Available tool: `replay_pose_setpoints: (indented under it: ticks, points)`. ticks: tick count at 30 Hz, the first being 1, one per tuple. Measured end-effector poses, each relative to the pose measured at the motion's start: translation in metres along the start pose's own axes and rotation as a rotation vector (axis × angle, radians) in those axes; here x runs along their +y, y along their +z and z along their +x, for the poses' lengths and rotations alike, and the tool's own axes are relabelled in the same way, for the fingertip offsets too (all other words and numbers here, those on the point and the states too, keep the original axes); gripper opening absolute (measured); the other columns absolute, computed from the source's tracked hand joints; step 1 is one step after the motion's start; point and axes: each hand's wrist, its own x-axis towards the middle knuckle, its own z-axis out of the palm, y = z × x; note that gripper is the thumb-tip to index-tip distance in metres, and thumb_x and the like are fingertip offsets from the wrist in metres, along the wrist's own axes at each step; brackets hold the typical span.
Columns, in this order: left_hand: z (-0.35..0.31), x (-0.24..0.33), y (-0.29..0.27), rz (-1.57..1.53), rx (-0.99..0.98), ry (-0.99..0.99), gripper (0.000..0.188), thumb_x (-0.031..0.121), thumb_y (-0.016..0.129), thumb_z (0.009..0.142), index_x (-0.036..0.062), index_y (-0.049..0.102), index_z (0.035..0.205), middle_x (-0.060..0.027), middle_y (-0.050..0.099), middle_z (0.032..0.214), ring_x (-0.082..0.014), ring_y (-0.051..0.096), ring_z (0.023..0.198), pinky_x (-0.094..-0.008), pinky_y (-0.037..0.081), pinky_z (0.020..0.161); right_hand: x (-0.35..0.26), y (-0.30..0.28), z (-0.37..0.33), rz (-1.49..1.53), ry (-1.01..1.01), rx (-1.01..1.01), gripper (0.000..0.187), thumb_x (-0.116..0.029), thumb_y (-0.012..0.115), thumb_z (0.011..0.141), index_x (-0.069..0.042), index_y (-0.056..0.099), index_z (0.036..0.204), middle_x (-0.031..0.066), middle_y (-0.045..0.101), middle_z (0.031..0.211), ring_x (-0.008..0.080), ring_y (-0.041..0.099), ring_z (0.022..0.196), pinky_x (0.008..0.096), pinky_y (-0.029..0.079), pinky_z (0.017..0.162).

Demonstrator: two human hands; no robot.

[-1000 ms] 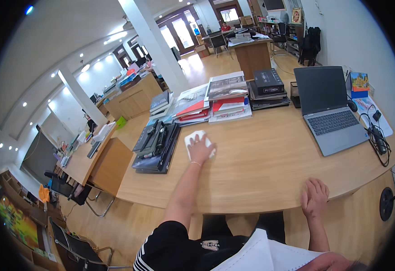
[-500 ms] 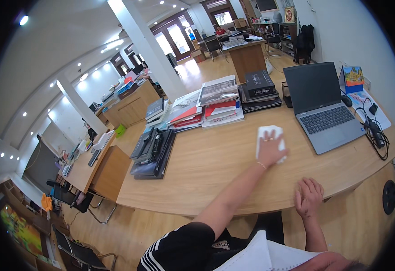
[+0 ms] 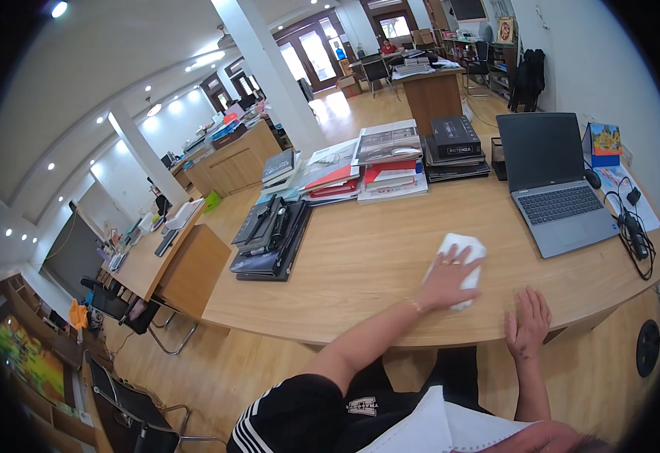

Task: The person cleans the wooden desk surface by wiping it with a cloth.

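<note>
A folded white cloth (image 3: 472,251) lies on the wooden desk (image 3: 360,249), near its front edge. My left hand (image 3: 450,283) presses down over the cloth with fingers spread, holding it against the desktop; a ring and a thin bracelet show on that hand and wrist. The palm hides part of the cloth. To the right, my right hand (image 3: 527,323) rests at the front edge of the desk, its fingers stretched out with nothing in them. That hand is slightly blurred.
An open grey laptop (image 3: 567,204) stands at the right, beside coiled black cables (image 3: 635,234) and a desk calendar (image 3: 605,143). Along the back are magazine stacks (image 3: 390,162) and a black box (image 3: 456,136). Dark folders (image 3: 269,249) sit at the left.
My left hand has drawn the cloth toward the desk's front edge. The right hand's fingers have straightened and shifted slightly. The whole view has swung a little, moving the desk items rightward.
</note>
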Motion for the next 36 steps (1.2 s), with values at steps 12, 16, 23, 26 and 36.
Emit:
replay_pose_setpoints:
  ticks: [12, 16, 23, 26, 36]
  points:
    - [-0.191, -0.127, -0.043, 0.144, 0.164, -0.738, 0.082, 0.065, 0.058, 0.086, 0.0214, 0.038, 0.152, -0.0208, 0.028, 0.159, -0.0484, 0.019, 0.146, -0.0610, 0.016, 0.116, -0.004, -0.001, 0.002, 0.037, -0.006, 0.032, 0.044, -0.023, 0.058, 0.082, -0.004, 0.063, 0.122, 0.0156, 0.061, 0.129, 0.0390, 0.051, 0.124, 0.0483, 0.035, 0.105]
    - [-0.187, -0.104, -0.038, 0.163, 0.196, -0.885, 0.083, 0.065, 0.057, 0.086, 0.0209, 0.037, 0.153, -0.0211, 0.027, 0.159, -0.0484, 0.018, 0.147, -0.0605, 0.015, 0.116, -0.004, 0.001, 0.003, 0.043, -0.024, 0.032, 0.044, -0.023, 0.058, 0.082, -0.004, 0.063, 0.121, 0.0153, 0.061, 0.128, 0.0385, 0.052, 0.123, 0.0480, 0.036, 0.105]
    - [-0.103, 0.009, -0.015, 0.095, 0.019, -0.396, 0.083, 0.063, 0.055, 0.089, 0.0200, 0.030, 0.155, -0.0215, 0.021, 0.161, -0.0477, 0.014, 0.148, -0.0607, 0.013, 0.117, -0.006, -0.006, 0.003, 0.041, -0.001, 0.036, 0.039, -0.022, 0.059, 0.083, -0.004, 0.065, 0.117, 0.0146, 0.063, 0.125, 0.0377, 0.053, 0.122, 0.0476, 0.036, 0.104]
    - [-0.084, 0.037, 0.011, 0.037, 0.049, -0.166, 0.082, 0.064, 0.052, 0.090, 0.0204, 0.030, 0.155, -0.0215, 0.020, 0.161, -0.0483, 0.014, 0.148, -0.0605, 0.013, 0.117, -0.008, 0.000, 0.004, 0.050, -0.018, 0.034, 0.037, -0.022, 0.059, 0.083, -0.005, 0.065, 0.116, 0.0141, 0.063, 0.123, 0.0373, 0.053, 0.121, 0.0475, 0.036, 0.104]
    - [-0.097, 0.042, -0.006, 0.000, 0.009, -0.103, 0.076, 0.061, 0.053, 0.092, 0.0183, 0.035, 0.153, -0.0186, 0.025, 0.160, -0.0463, 0.017, 0.147, -0.0579, 0.016, 0.117, -0.006, -0.003, 0.004, 0.026, -0.034, 0.049, 0.033, -0.025, 0.059, 0.084, -0.006, 0.066, 0.110, 0.0125, 0.065, 0.119, 0.0355, 0.055, 0.118, 0.0469, 0.037, 0.102]
